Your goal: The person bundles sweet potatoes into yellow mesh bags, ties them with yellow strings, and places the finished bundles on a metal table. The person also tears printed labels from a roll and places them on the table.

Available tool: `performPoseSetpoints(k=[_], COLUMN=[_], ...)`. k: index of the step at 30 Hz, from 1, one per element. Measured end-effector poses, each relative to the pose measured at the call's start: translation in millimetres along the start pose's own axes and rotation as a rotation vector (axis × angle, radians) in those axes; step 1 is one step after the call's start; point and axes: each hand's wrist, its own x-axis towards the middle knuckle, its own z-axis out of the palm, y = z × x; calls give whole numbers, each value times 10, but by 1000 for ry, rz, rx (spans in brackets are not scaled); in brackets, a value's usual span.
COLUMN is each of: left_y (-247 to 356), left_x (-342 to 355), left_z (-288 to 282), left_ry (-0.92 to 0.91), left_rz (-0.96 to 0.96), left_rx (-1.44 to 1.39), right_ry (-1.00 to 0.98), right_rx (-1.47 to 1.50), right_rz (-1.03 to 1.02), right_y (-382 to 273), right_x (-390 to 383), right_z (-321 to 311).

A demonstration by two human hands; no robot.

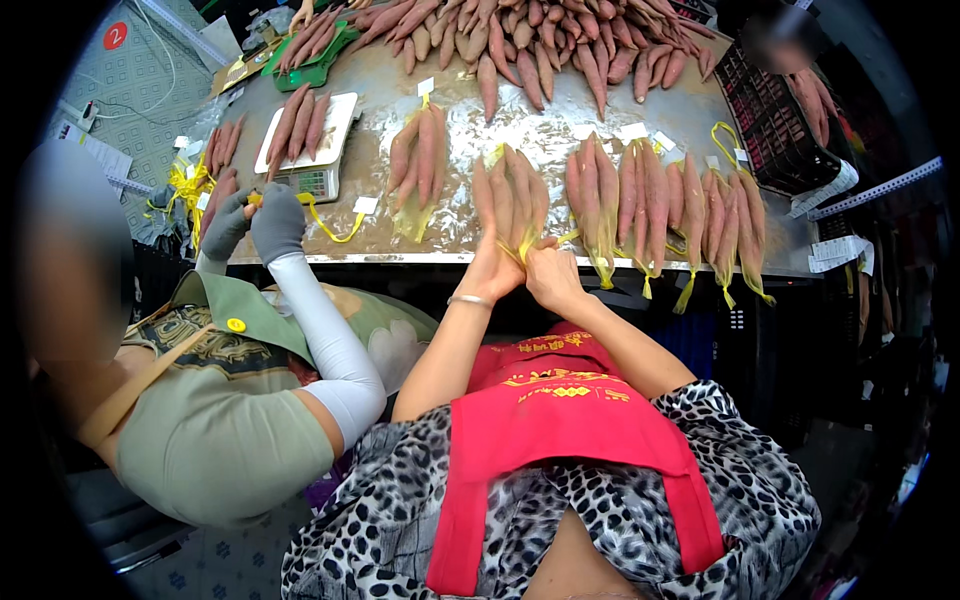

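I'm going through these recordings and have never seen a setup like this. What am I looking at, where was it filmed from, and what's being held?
There is no machine here: a person works bare-handed, wearing cameras on the head. This one looks down through a fisheye lens, so straight edges bend and the rim goes dark. The picture's left is the person's left.

The right hand grips the gathered end of a yellow net bag of long reddish tubers, probably sweet potatoes; the left hand is against the same end.

On the table are filled bags to the right, a loose pile at the far side, and a scale bearing tubers. The gray-gloved hands at left belong to someone else.
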Motion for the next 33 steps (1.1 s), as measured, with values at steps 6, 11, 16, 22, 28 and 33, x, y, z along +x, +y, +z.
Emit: performPoseSetpoints(k=[6, 11, 16, 22, 28, 33], left_y=[41, -309, -506, -780, -963, -843], left_x=[800, 987, 292, -258, -351, -333], left_z=[-124, -549, -536, -740, -752, -492], left_ry=[165, 352, 294, 229, 496, 959], left_rz=[-181, -20, -397, 47, 385, 489], left_rx=[-161, 169, 16, -224, -91, 745], right_ry=[121, -78, -198, -523, -682, -393], right_rx=[-27, 71, 542, 1321, 1659, 968], right_rz=[-1, -42, 50, 152, 366, -101], right_y=[-56, 583, 736, 739, 653, 598], right_x=[-272, -324, -439, -564, -394, -165], right_z=[-391, 23, 331, 446, 327, 443])
